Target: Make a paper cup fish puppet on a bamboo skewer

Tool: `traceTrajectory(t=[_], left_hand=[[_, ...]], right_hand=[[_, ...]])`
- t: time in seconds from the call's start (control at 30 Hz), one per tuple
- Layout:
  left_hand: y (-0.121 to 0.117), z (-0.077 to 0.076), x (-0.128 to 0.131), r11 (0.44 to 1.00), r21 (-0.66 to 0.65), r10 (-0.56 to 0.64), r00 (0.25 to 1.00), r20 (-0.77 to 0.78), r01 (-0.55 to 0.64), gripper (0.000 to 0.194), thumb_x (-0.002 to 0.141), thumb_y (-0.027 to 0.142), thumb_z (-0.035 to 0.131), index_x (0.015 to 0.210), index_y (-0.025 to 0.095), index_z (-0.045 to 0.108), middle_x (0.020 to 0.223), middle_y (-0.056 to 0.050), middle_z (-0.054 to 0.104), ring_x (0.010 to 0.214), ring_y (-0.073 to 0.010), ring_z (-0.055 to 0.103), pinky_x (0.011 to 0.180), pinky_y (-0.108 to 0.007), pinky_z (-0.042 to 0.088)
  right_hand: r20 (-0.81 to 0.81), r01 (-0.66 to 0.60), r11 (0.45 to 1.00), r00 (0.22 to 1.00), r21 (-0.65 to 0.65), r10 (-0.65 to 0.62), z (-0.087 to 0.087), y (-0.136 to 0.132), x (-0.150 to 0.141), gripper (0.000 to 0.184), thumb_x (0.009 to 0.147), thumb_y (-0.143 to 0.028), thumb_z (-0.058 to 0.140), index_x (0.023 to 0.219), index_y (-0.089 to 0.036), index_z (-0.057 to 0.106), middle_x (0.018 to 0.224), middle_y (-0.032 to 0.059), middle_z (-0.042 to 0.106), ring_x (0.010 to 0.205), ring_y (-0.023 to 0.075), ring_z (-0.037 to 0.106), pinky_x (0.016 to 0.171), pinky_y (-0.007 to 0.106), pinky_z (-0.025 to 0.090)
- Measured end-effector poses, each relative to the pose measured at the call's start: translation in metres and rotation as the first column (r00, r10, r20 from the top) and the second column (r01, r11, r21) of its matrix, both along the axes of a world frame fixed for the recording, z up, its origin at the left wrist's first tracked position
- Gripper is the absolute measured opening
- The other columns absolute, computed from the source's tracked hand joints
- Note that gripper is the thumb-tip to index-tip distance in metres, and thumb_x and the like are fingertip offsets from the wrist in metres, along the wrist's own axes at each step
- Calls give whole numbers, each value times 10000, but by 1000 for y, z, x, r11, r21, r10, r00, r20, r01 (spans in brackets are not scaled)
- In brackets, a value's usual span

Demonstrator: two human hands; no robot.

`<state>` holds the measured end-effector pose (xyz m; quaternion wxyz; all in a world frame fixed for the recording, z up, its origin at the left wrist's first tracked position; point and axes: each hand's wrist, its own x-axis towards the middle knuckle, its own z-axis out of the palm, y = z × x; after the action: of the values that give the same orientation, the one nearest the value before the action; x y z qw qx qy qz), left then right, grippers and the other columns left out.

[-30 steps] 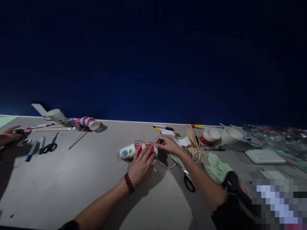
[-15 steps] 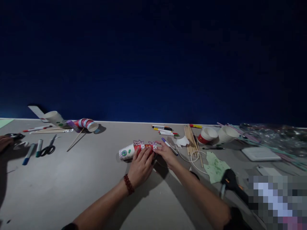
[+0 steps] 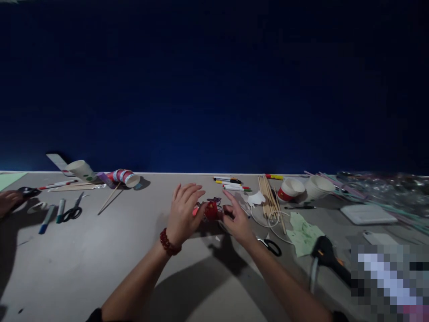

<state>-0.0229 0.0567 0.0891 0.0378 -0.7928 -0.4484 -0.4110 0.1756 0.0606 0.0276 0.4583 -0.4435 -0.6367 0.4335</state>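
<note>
A red paper-cup figure (image 3: pixel 211 211) with purple-outlined paper cutouts on top lies between my hands. Its left portion is hidden behind my left hand (image 3: pixel 185 209). The fingers of that hand are stretched up and apart, with the thumb against the red cup. A dark red bead bracelet (image 3: pixel 169 242) circles the left wrist. At the cup's right end, my right hand (image 3: pixel 239 221) has its thumb and curled fingers at the edge, while the index finger points out. Scissors (image 3: pixel 271 246) lie just beside my right forearm.
Several markers (image 3: pixel 233 183), wooden sticks (image 3: pixel 268 197) and paper cups (image 3: pixel 291 189) line the back. To the right are green paper (image 3: pixel 303 233) and a black glue gun (image 3: pixel 323 250). Another person's hand (image 3: pixel 9 200) is at far left, near scissors (image 3: pixel 73 212) and another cup figure (image 3: pixel 124 177).
My left hand has lifted off the top of the cup figure and spread its fingers. The figure has turned, and its white end is now hidden. My right index finger has straightened.
</note>
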Motion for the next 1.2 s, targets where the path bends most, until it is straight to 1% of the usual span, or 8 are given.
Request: traceTrajectory(t=[0.17,0.23,0.33,0.6,0.73,0.83,1.03,1.2], left_hand=[[0,30,6,991,-79,-104,990,97,112,185,933,239,602,1115,230,637,1129,-66,717,1173,-245,604,1139,-526,315],[1,36,8,982,-110,-138,981,139,154,189,923,252,620,1108,224,648,1095,-72,719,1123,-246,623,1089,-501,382],[3,40,12,970,-144,-164,964,209,196,164,918,259,628,1069,206,665,1050,-87,713,1043,-243,635,971,-443,476],[3,41,19,934,-210,-224,932,285,289,58,907,209,635,855,190,654,880,-57,691,900,-213,620,860,-371,485],[1,38,19,931,-218,-221,928,301,293,49,904,195,636,856,191,645,874,-52,690,901,-214,616,865,-370,477],[0,36,21,936,-213,-207,929,307,279,42,902,187,631,861,188,640,877,-56,688,898,-215,613,854,-368,479],[-3,33,26,934,-216,-209,925,317,285,60,918,200,614,864,190,637,881,-56,691,883,-205,621,892,-377,473],[-4,34,27,933,-216,-214,926,311,288,57,918,192,615,863,193,631,865,-47,678,874,-204,611,900,-384,461]], right_hand=[[29,120,988,992,99,-123,30,-15,6,627,879,-261,599,1477,-255,412,826,23,671,757,191,615,733,306,536],[43,128,982,990,140,-135,40,-19,9,610,887,-249,593,1474,-261,429,925,49,694,794,193,627,743,309,546],[72,102,966,990,237,-122,49,-23,14,561,905,-245,586,1452,-288,469,1205,78,676,872,192,660,833,335,556],[145,29,896,984,444,-103,57,-25,20,448,908,-201,617,1331,-344,584,1393,50,619,1039,226,702,961,388,548],[173,5,906,981,424,-86,64,-28,18,539,901,-170,613,1402,-350,524,1367,45,638,979,207,726,877,351,603],[157,-8,890,985,457,-72,68,-30,15,580,896,-153,605,1432,-347,495,1357,41,642,1028,213,716,889,346,609],[166,102,913,970,395,-180,70,-34,9,549,914,-220,616,1440,-318,490,1314,60,664,975,223,737,875,362,621],[199,113,900,956,421,-213,72,-35,9,537,921,-218,602,1438,-305,487,1341,64,647,976,222,739,899,364,612]])
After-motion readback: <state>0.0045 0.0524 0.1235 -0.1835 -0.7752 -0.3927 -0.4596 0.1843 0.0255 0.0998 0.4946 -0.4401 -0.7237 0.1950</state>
